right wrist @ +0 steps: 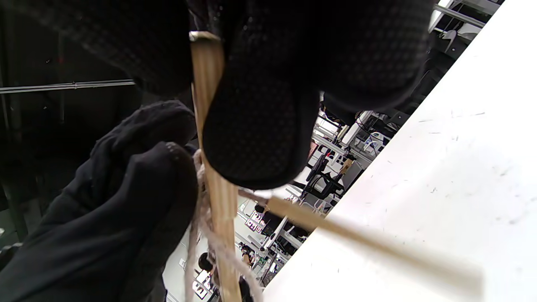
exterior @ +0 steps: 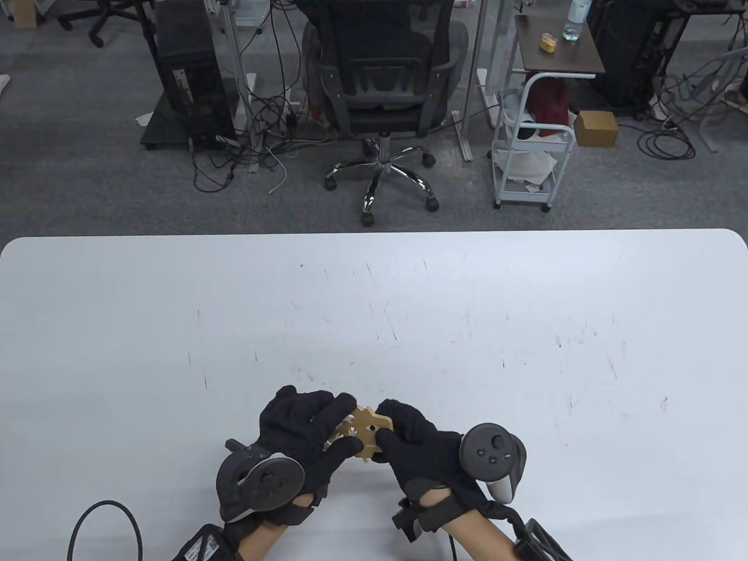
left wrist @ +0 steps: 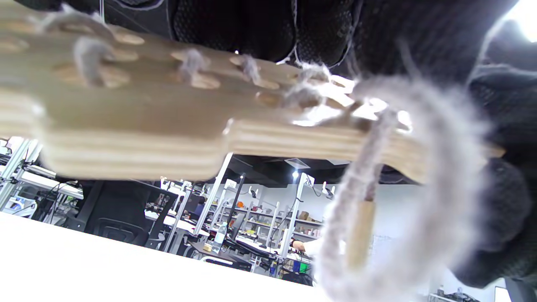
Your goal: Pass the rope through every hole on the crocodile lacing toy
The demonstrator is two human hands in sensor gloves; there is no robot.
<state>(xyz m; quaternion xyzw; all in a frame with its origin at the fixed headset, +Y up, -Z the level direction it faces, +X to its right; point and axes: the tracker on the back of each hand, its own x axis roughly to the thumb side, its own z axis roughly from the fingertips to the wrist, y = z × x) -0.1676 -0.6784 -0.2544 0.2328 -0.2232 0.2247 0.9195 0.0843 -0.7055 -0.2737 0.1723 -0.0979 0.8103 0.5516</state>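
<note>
An office-style lab workspace

A white tabletop (exterior: pixel 374 327) is sitting on grey carpet, facing a black mesh office chair (exterior: pixel 383 87) on a chrome wheeled base. A black computer tower (exterior: pixel 187 76) is standing to its left, with loose cables (exterior: pixel 263 134) trailing over the floor. A white rolling cart (exterior: pixel 529 158) is standing to the chair's right beside a small dark side table (exterior: pixel 555 49) carrying a water bottle (exterior: pixel 574 20). In the left wrist view, aluminium-frame racks and shelving (left wrist: pixel 260 209) crowded with equipment are filling the background.

crocodile toy (exterior: pixel 368 431) between both hands, above table (exterior: pixel 526 327) near its front edge
</note>
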